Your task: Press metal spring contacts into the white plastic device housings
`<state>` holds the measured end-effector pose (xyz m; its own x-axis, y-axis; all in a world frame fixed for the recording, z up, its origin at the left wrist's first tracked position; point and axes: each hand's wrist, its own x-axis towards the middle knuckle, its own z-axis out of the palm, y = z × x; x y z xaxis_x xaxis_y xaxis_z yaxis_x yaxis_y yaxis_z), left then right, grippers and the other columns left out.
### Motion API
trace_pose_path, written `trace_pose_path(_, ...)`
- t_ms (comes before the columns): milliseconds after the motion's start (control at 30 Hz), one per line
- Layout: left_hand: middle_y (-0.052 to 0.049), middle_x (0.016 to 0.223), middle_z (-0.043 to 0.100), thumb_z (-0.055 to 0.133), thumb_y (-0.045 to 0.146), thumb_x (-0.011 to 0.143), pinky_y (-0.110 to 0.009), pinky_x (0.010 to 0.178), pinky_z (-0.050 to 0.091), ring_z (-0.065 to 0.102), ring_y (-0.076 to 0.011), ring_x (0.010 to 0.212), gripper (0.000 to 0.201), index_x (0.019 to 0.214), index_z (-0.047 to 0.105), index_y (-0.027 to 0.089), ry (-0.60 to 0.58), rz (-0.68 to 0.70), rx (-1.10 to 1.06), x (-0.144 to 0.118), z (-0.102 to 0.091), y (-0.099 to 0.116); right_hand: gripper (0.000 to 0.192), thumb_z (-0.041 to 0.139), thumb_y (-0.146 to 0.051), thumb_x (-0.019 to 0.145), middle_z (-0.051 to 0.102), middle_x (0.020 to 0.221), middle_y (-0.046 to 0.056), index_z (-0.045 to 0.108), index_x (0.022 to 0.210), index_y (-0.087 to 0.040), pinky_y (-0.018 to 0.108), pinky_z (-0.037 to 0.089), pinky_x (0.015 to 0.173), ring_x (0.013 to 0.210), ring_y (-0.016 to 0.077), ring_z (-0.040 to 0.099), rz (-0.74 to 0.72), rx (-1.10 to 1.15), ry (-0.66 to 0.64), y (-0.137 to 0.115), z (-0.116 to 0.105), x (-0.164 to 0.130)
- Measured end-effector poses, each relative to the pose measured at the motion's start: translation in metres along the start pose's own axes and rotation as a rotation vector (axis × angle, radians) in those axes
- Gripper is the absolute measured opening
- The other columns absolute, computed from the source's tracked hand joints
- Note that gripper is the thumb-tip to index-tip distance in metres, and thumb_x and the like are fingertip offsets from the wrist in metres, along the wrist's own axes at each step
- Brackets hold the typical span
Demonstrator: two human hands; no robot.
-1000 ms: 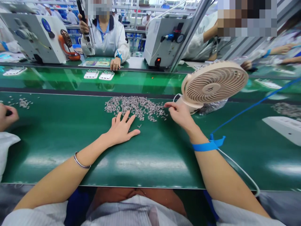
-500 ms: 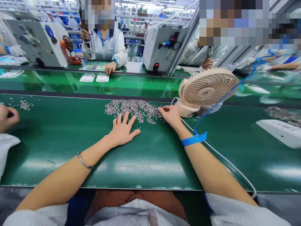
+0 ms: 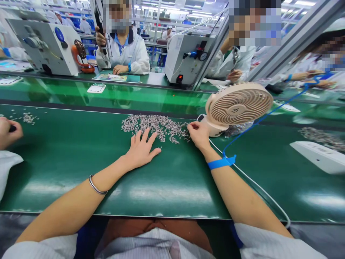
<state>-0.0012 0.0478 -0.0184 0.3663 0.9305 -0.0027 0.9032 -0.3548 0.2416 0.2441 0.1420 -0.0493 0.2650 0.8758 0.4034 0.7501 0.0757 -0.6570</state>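
Green mat (image 3: 172, 187), approx. full bench width; conveyor strip behind it, assembly hall w/ other workers beyond. One desk fan (image 3: 238, 106) stands right of the parts pile (image 3: 156, 126). Pile = small metal pcs, too many to count, mid-mat. My left hand (image 3: 141, 151) lies flat, fingers spread, tips touching the pile's near edge, gripping nothing. My right hand (image 3: 198, 135) at the pile's right edge, thumb and forefinger pinched together; whether a pc is held, cannot tell. One blue wrist strap (image 3: 221, 162) on my right wrist.
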Motion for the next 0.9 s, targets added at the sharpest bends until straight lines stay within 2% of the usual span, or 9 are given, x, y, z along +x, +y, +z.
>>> trace_pose_path(133, -0.011, 0.148, 0.017, 0.042, 0.046, 0.089, -0.057, 0.102, 0.023, 0.015, -0.0397, 0.132, 0.059, 0.14, 0.028, 0.021, 0.031, 0.014, -0.028, 0.0, 0.001, -0.001, 0.013, 0.047, -0.025, 0.067, 0.052, 0.055, 0.001, 0.056, 0.065, -0.016, 0.028, 0.04, 0.057, 0.053, 0.0166, 0.049, 0.007, 0.067, 0.031, 0.005, -0.007, -0.001)
trace_pose_path(233, -0.014, 0.142, 0.03, 0.051, 0.037, 0.085, -0.056, 0.102, 0.024, 0.024, -0.0376, 0.129, 0.053, 0.133, 0.041, 0.015, 0.151, 0.053, -0.209, 0.0, 0.002, -0.002, 0.015, 0.048, -0.029, 0.069, 0.056, 0.06, 0.002, 0.058, 0.069, -0.017, 0.028, 0.042, 0.056, 0.054, 0.0166, 0.05, -0.031, 0.114, 0.024, -0.007, -0.016, -0.011)
trace_pose_path(333, -0.013, 0.126, 0.051, 0.051, 0.028, 0.084, -0.045, 0.102, 0.031, 0.043, -0.0278, 0.119, 0.038, 0.118, 0.054, 0.011, 0.309, 0.107, -0.477, 0.001, 0.002, 0.001, 0.015, 0.049, -0.03, 0.074, 0.059, 0.07, 0.004, 0.059, 0.072, -0.018, 0.03, 0.044, 0.061, 0.06, 0.0176, 0.053, -0.247, 0.179, 0.012, -0.036, -0.024, -0.033)
trace_pose_path(433, -0.007, 0.105, 0.063, 0.047, 0.026, 0.085, -0.031, 0.085, 0.045, 0.058, -0.0169, 0.09, 0.029, 0.109, 0.059, 0.014, 0.345, 0.096, -0.593, -0.001, 0.0, 0.006, 0.015, 0.046, -0.024, 0.082, 0.06, 0.073, 0.004, 0.058, 0.074, -0.019, 0.03, 0.044, 0.063, 0.065, 0.0178, 0.055, -0.557, 0.221, -0.027, -0.069, -0.025, -0.061)
trace_pose_path(500, -0.004, 0.092, 0.065, 0.049, 0.026, 0.084, -0.024, 0.07, 0.047, 0.057, -0.012, 0.071, 0.024, 0.102, 0.061, 0.015, 0.348, 0.08, -0.654, -0.003, -0.001, 0.01, 0.016, 0.044, -0.019, 0.085, 0.059, 0.074, 0.005, 0.057, 0.076, -0.02, 0.03, 0.044, 0.063, 0.068, 0.0179, 0.055, -0.683, 0.218, -0.071, -0.085, -0.024, -0.078)
trace_pose_path(567, -0.001, 0.08, 0.064, 0.051, 0.026, 0.083, -0.021, 0.061, 0.044, 0.053, -0.0094, 0.062, 0.018, 0.092, 0.062, 0.015, 0.343, 0.075, -0.708, -0.004, -0.003, 0.012, 0.015, 0.044, -0.016, 0.086, 0.059, 0.074, 0.005, 0.056, 0.078, -0.019, 0.03, 0.044, 0.062, 0.069, 0.0181, 0.056, -0.761, 0.215, -0.105, -0.094, -0.022, -0.091)
trace_pose_path(667, 0.003, 0.067, 0.059, 0.05, 0.023, 0.082, -0.019, 0.055, 0.038, 0.047, -0.0076, 0.055, 0.014, 0.079, 0.06, 0.015, 0.327, 0.075, -0.774, -0.006, -0.005, 0.014, 0.013, 0.045, -0.015, 0.085, 0.059, 0.076, 0.005, 0.056, 0.08, -0.019, 0.029, 0.044, 0.061, 0.069, 0.0179, 0.056, -0.767, 0.231, -0.123, -0.095, -0.019, -0.098)
trace_pose_path(767, 0.004, 0.063, 0.054, 0.047, 0.024, 0.082, -0.018, 0.052, 0.034, 0.043, -0.0068, 0.053, 0.016, 0.076, 0.058, 0.015, 0.302, 0.076, -0.827, -0.006, -0.006, 0.013, 0.01, 0.048, -0.018, 0.084, 0.059, 0.078, 0.004, 0.057, 0.085, -0.019, 0.028, 0.044, 0.059, 0.064, 0.0159, 0.055, -0.663, 0.301, -0.167, -0.091, -0.019, -0.098)
trace_pose_path(900, 0.003, 0.065, 0.054, 0.046, 0.026, 0.081, -0.019, 0.051, 0.034, 0.043, -0.0069, 0.052, 0.017, 0.078, 0.058, 0.014, 0.252, 0.079, -0.873, -0.005, -0.004, 0.012, 0.013, 0.049, -0.023, 0.083, 0.06, 0.073, 0.002, 0.061, 0.081, -0.018, 0.026, 0.043, 0.058, 0.06, 0.0144, 0.054, -0.517, 0.392, -0.312, -0.087, -0.019, -0.095)
